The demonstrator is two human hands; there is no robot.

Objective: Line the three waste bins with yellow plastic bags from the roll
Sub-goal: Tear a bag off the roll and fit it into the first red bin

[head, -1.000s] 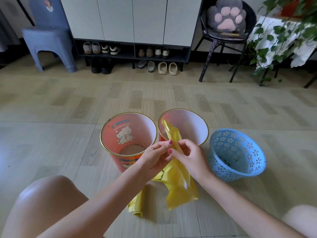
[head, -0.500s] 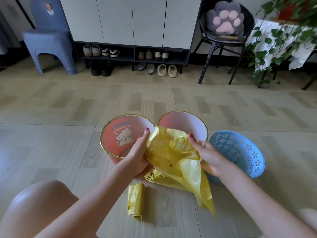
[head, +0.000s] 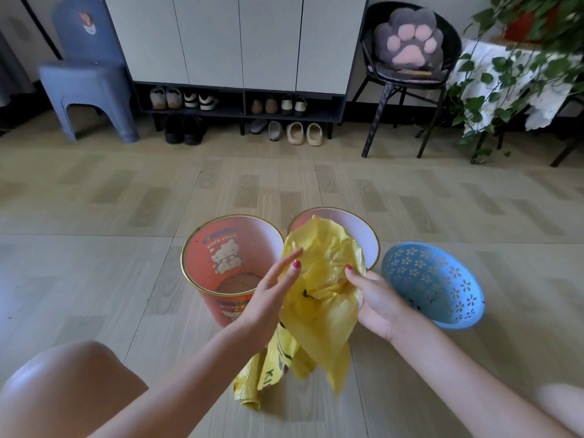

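A yellow plastic bag hung bunched between the two hands, its upper part billowing in front of the middle bin and its tail trailing down toward the floor. The right hand pinched the bag's right edge between thumb and fingers. The left hand lay against the bag's left side with its fingers stretched out nearly straight; whether they actually gripped the plastic could not be told. The orange cartoon bin stood just left of the middle bin, rims nearly touching, and showed no liner inside. The blue perforated bin sat tilted to the right, also bare. A yellow bundle under the bag was probably the roll, though folds hid most of it.
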